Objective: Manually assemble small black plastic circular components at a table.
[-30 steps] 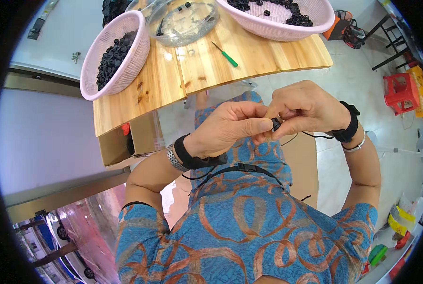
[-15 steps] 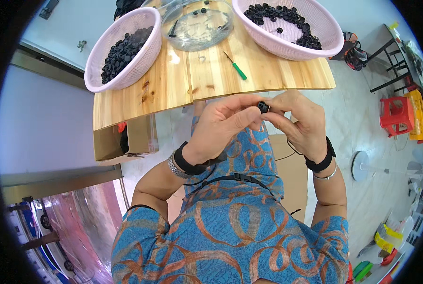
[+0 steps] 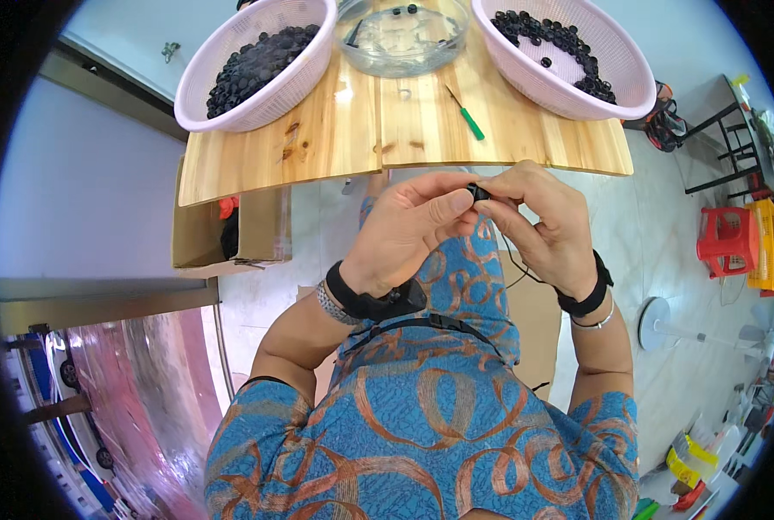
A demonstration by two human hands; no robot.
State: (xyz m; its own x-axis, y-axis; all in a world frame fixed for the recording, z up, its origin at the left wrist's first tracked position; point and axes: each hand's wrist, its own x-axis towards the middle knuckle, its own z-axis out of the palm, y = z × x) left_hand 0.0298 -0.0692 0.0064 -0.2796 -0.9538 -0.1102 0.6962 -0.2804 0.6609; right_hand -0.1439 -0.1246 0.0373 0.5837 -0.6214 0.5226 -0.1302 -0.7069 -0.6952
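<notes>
Between my two hands, just off the table's near edge, is a small black plastic part (image 3: pixel 477 192). My left hand (image 3: pixel 416 217) pinches it between thumb and fingers from the left. From the right, the thumb and forefinger of my right hand (image 3: pixel 539 212) close on the same part. Its exact kind is too small and too covered by fingers to make out. A green-handled pick or small screwdriver (image 3: pixel 471 124) lies on the wooden table (image 3: pixel 335 147) beyond my hands.
Pink baskets of small black parts stand on the table, one at left (image 3: pixel 198 121) and one at right (image 3: pixel 638 108). Between them sits a clear round tray (image 3: pixel 404 68) with a few parts. A cardboard box (image 3: pixel 266 225) is below left; a red stool (image 3: pixel 723 238) stands at right.
My right fingers have closed in on the black part, which shows less now. The view has shifted, so the table and baskets appear further right and the left basket higher.
</notes>
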